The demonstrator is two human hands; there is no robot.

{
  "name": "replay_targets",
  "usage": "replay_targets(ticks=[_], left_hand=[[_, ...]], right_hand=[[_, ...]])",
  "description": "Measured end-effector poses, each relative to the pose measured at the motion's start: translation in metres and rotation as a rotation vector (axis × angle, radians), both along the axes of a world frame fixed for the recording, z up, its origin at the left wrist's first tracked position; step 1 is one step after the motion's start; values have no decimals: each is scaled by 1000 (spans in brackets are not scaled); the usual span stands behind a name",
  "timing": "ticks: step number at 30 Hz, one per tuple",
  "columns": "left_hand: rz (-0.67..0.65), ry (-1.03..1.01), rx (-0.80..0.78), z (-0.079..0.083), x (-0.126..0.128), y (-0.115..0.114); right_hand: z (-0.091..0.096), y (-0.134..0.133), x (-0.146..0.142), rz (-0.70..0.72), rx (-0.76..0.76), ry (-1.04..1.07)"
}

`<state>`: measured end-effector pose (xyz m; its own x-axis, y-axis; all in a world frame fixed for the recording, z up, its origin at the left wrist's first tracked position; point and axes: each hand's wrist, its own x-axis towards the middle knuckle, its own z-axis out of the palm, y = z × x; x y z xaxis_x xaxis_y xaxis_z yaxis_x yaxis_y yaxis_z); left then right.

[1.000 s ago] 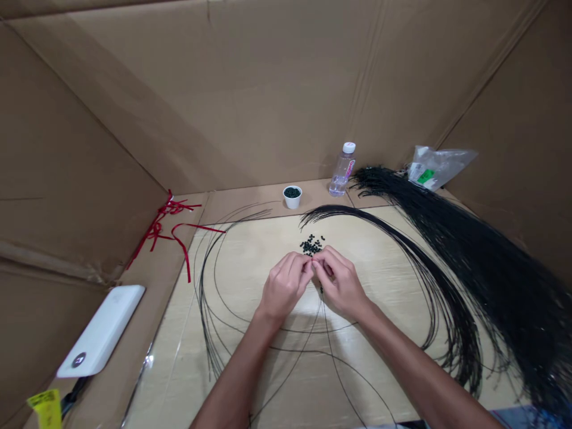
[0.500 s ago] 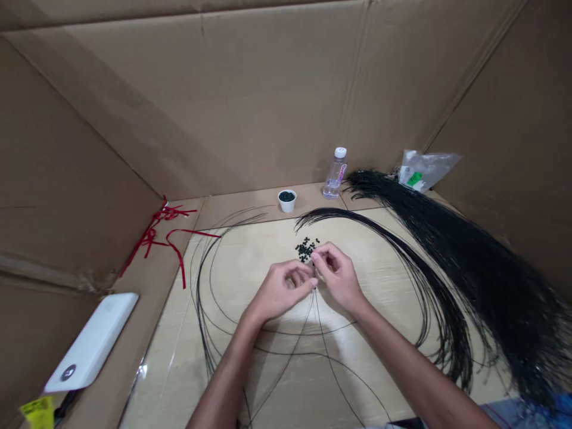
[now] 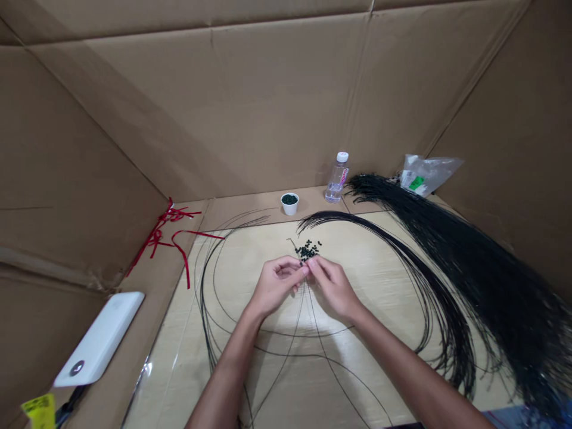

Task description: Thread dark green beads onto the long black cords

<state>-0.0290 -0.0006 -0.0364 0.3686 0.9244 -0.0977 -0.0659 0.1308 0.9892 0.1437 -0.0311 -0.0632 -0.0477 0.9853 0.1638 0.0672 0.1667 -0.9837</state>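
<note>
The left hand (image 3: 276, 286) and right hand (image 3: 334, 289) have been closed together, fingertips touching, pinched on a light, springy thin black cord (image 3: 292, 245), best held near its tip, beside small black beads (image 3: 308, 250).

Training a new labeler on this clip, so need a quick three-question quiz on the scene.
1. True or false: the clear water bottle stands upright beside the small white cup, beyond the pale board.
2. Multiple choice: what lies closest to the fingertips of the left hand and right hand? A) loose dark beads B) white power bank C) plastic bag
3. Fill in the blank: the thick bundle of black cords lies on the ___ side of the hands, from the person's view.

Key: 1 true; 2 A; 3 right.
</note>
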Motion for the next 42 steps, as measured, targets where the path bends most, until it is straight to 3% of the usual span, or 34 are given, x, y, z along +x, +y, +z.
replay_targets(ticks=[7, 12, 24, 29, 32, 39, 42], left_hand=[[179, -93, -25, 10, -1, 4], [213, -95, -39, 13, 0, 3], [459, -222, 22, 7, -13, 15], [502, -223, 44, 11, -16, 14], [515, -219, 50, 25, -21, 13], [512, -247, 167, 90, -33, 14], [546, -251, 232, 111, -37, 20]], right_hand=[[5, -6, -7, 184, 19, -32], [3, -7, -8, 208, -20, -11], [3, -11, -9, 261, -62, -97], [12, -12, -9, 310, -84, -37], [29, -18, -11, 382, -132, 60], [96, -57, -31, 667, -188, 273], [113, -79, -43, 789, -188, 381]])
